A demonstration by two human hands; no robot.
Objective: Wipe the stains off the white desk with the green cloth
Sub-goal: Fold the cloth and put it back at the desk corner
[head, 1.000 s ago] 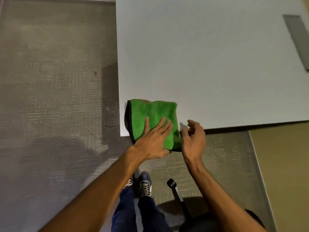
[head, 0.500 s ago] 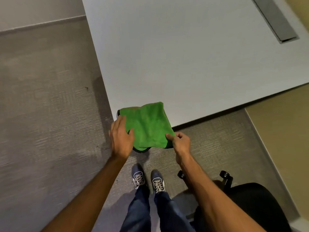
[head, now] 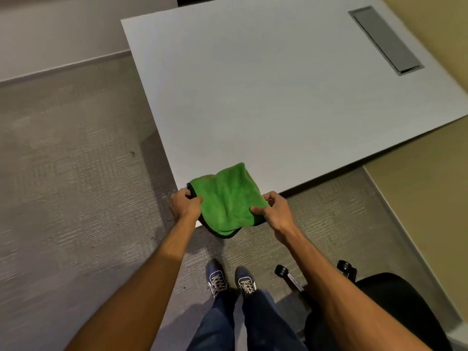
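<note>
The green cloth [head: 225, 198], edged in black, is held over the near left corner of the white desk [head: 266, 97]. Its far part lies over the desk top and its near part sags past the edge above the carpet. My left hand [head: 184, 205] pinches the cloth's left edge. My right hand [head: 274, 211] pinches its right near edge. No stain is visible on the bare desk surface.
A grey cable hatch [head: 385, 40] is set into the desk at the far right. A black office chair [head: 395, 307] with castors stands at the lower right beside my feet [head: 230, 279]. Grey carpet [head: 71, 186] spreads to the left, with a wall behind it.
My left hand lay flat on the cloth on the desk; both hands have since taken the cloth by its edges and lifted its near part off the corner. The view has tilted.
</note>
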